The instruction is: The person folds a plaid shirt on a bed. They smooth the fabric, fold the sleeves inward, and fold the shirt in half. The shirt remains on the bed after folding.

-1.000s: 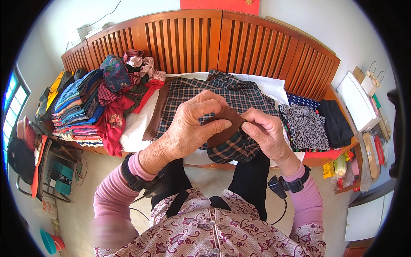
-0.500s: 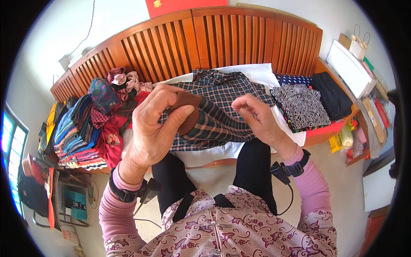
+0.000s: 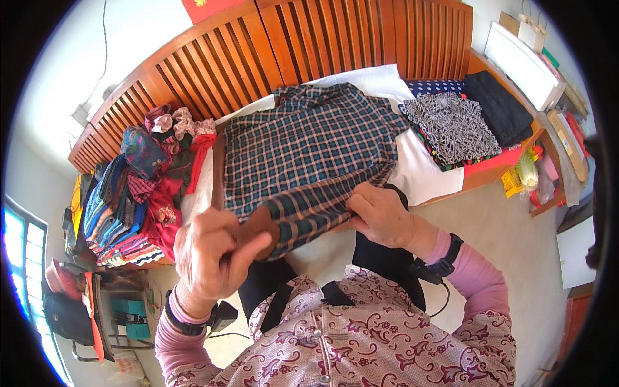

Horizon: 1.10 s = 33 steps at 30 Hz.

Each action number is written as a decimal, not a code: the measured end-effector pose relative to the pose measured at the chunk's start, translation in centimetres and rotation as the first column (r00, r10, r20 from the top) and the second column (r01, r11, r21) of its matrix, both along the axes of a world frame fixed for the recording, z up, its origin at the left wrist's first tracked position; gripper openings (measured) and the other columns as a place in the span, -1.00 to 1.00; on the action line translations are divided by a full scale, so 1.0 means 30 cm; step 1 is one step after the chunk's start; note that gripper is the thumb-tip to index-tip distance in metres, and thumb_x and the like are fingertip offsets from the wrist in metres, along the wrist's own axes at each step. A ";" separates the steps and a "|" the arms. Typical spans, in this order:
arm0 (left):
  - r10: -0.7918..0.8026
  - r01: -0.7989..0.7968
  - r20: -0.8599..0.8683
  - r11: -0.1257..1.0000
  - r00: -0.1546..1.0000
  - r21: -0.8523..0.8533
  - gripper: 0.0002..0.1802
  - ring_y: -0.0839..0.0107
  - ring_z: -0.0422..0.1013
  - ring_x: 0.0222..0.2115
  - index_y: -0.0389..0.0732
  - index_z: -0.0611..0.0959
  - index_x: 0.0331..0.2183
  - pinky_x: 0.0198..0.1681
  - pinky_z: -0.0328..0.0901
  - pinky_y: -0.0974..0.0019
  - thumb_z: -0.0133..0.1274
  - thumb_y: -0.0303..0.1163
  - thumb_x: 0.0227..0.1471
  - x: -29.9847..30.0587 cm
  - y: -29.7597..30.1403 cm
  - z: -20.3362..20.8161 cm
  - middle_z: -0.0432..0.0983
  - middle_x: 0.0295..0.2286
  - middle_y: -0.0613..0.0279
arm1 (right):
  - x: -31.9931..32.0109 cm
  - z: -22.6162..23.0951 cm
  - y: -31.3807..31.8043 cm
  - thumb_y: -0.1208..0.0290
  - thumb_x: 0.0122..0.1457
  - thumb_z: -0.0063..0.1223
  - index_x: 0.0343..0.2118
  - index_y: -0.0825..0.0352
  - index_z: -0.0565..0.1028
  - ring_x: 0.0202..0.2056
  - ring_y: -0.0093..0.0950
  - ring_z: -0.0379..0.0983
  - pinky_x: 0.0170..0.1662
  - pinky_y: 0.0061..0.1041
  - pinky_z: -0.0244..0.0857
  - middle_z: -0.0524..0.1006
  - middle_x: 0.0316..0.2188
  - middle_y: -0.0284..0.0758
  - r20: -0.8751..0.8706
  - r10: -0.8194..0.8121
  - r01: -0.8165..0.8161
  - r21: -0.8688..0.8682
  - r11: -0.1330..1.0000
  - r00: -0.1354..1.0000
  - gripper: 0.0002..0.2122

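Observation:
A dark green-and-blue plaid shirt (image 3: 303,145) lies spread on the white-sheeted bed (image 3: 425,174). My left hand (image 3: 209,248) grips the end of one plaid sleeve (image 3: 309,216), its brown inner cuff showing between thumb and fingers. My right hand (image 3: 380,216) presses on the shirt's lower edge at the bed's front, fingers curled over the cloth. Both wrists wear dark bands.
A heap of folded colourful clothes (image 3: 138,193) lies at the bed's left. Folded patterned and black garments (image 3: 464,122) sit at the right. A slatted wooden headboard (image 3: 271,51) runs behind. A cluttered side shelf (image 3: 554,148) stands at right, and a low stand (image 3: 122,309) at left.
Both hands dropped lower and spread apart. The left hand drew the sleeve cuff down and to the left; the right hand went down onto the shirt's lower edge.

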<state>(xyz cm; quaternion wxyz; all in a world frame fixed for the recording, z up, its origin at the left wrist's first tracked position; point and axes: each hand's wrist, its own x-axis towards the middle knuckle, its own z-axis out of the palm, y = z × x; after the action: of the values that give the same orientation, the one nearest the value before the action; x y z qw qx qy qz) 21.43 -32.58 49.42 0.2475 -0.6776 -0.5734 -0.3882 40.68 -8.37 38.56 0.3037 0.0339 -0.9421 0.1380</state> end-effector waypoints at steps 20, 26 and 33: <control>-0.388 0.384 -0.195 0.922 0.901 -0.060 -0.56 0.47 0.30 -0.64 -0.11 0.39 -0.47 -0.67 0.17 0.41 0.42 -0.46 -0.17 0.123 -0.028 -0.065 0.37 -0.48 0.26 | -0.010 0.085 -0.099 0.51 0.04 0.28 -0.12 0.36 0.57 -0.03 -0.19 0.50 0.02 -0.27 0.43 0.56 -0.11 -0.22 -0.019 0.404 -0.396 -0.252 0.883 0.914 -0.70; -0.379 0.392 -0.186 0.919 0.906 0.036 -0.58 0.32 0.51 -0.52 -0.12 0.34 -0.51 -0.57 0.33 0.33 0.36 -0.49 -0.07 0.155 -0.016 -0.078 0.40 -0.46 0.20 | 0.025 0.086 -0.100 0.60 0.03 0.23 -0.25 0.40 0.54 -0.19 -0.22 0.55 -0.11 -0.30 0.46 0.59 -0.27 -0.22 -0.072 0.343 -0.350 -0.258 0.901 0.937 -0.80; -0.624 0.624 0.020 0.778 0.781 -0.069 -0.82 0.38 0.47 -0.52 -0.21 0.49 -0.53 -0.55 0.31 0.36 0.21 -0.48 -0.18 0.172 -0.010 -0.066 0.47 -0.45 0.12 | 0.139 0.046 -0.009 0.59 0.15 0.05 -0.27 0.43 0.55 -0.28 -0.23 0.55 -0.20 -0.30 0.46 0.59 -0.30 -0.16 0.105 0.256 -0.206 -0.349 0.914 0.961 -0.89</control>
<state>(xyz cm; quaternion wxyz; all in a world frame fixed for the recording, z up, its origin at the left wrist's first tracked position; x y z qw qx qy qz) 26.59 -32.89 47.43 0.0816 -0.8385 -0.3299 -0.4261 44.85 -8.63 39.93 0.2153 0.0828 -0.9142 0.3332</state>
